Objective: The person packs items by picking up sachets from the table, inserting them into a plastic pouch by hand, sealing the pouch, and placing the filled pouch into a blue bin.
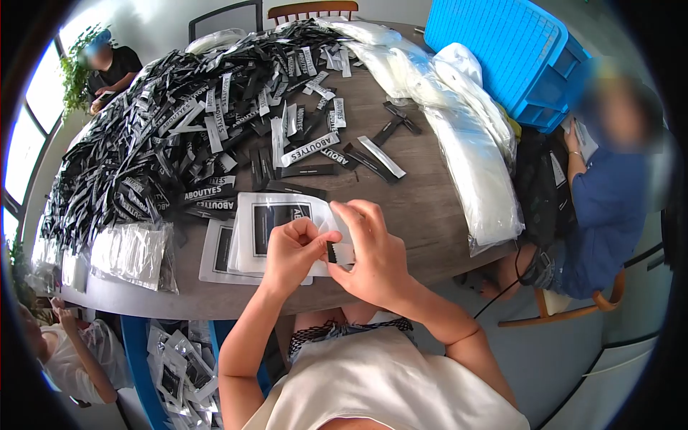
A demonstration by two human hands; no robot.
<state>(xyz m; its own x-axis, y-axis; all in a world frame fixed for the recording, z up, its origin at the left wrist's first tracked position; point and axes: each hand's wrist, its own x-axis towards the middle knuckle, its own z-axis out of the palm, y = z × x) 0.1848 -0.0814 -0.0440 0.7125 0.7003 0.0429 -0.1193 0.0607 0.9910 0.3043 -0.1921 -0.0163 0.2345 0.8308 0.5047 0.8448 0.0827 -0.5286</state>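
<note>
Close together above white, rectangular, black-printed pouches (245,240) at the near edge, our left hand (292,252) pinches a small black serrated-edged packet (331,253) beside our right hand (374,258), whose grip we cannot tell; loosened fingertips could drop it.

Brown table (408,208) — black packets (172,118), clear bags (476,175)

Fingers and frame edge hide parts
The left hand (292,249) and right hand (374,252) cover most of a black packet (331,252); the top edge crops the blue crate (494,54); the white pouch's (246,240) finest print is illegible.
</note>
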